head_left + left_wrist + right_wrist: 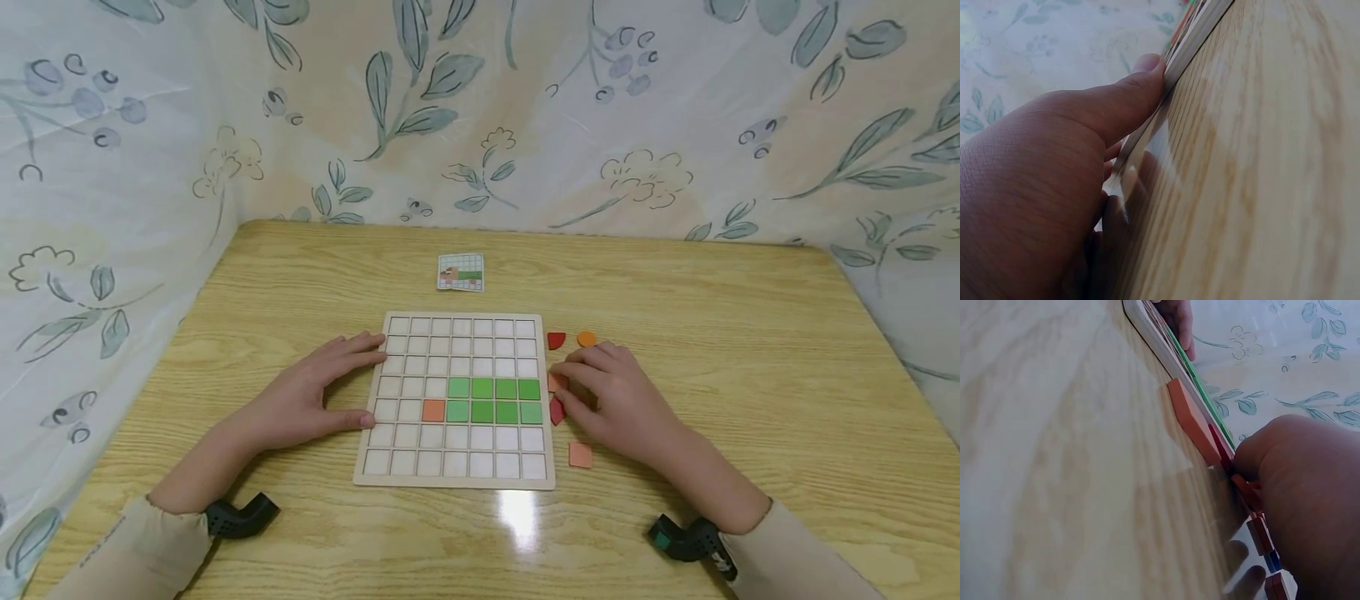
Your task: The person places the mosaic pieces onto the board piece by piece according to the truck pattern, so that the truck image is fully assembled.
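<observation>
A wooden grid board (pixel 360 480) lies on the table, with several green square tiles (pixel 482 400) and one orange square tile (pixel 433 410) set in its cells. My left hand (pixel 292 400) rests against the board's left edge, thumb and fingers spread and fairly straight. Just off the right edge, my right hand (pixel 618 400) has thumb and fingertips around another orange tile (pixel 556 382), which looks tilted in the right wrist view. By the thumb lies a red piece (pixel 557 411), partly covered. The right fingertips are hidden behind the hand in the right wrist view.
Beyond the right hand are a red quarter-circle piece (pixel 556 340) and an orange round piece (pixel 587 338). A salmon square tile (pixel 580 455) lies nearer the front. Behind the board sits a small picture card (pixel 461 272). Patterned cloth (pixel 480 108) surrounds the table's back and sides.
</observation>
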`<state>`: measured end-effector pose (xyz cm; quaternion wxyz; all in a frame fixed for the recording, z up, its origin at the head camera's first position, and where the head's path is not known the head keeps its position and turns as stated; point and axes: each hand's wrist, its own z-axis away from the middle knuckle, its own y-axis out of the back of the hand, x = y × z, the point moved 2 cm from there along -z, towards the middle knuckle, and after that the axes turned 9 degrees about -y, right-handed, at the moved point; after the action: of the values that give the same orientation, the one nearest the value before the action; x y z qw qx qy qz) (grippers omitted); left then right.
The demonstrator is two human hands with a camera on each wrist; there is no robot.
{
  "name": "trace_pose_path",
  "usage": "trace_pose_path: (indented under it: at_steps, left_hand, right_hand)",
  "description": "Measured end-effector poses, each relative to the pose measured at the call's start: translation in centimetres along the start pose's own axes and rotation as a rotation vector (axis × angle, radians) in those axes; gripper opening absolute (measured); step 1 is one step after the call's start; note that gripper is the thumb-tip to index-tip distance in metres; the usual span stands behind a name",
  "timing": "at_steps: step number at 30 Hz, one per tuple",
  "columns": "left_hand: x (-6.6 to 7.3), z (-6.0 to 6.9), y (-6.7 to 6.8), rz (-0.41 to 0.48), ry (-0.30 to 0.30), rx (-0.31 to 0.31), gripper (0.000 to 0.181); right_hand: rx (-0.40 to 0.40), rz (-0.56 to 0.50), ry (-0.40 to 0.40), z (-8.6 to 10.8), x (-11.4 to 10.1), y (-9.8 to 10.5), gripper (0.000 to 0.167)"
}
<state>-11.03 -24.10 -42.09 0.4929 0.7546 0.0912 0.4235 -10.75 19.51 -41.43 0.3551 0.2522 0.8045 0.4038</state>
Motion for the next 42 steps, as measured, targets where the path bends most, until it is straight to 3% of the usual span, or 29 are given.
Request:
trace_pose_path:
  at_steps: [14, 29, 42]
  left_hand:
    - [-0.1, 0.0, 0.0, -0.002, -0.011, 0.011, 0.084]
    - [-0.3, 0.1, -0.2, -0.002, 0.003, 0.001, 0.086]
    - [-0.4, 0.1, -0.7, -0.023, -0.01, 0.006, 0.084]
  right_hand:
    - [0.011, 0.044, 0.009, -0.3, 0.5, -0.2, 0.016]
    - [0.067, 0.025, 0.031, -0.5, 0.4, -0.3, 0.021]
    - [0.09, -0.026, 0.099, -1.2, -0.7, -1.6, 0.023]
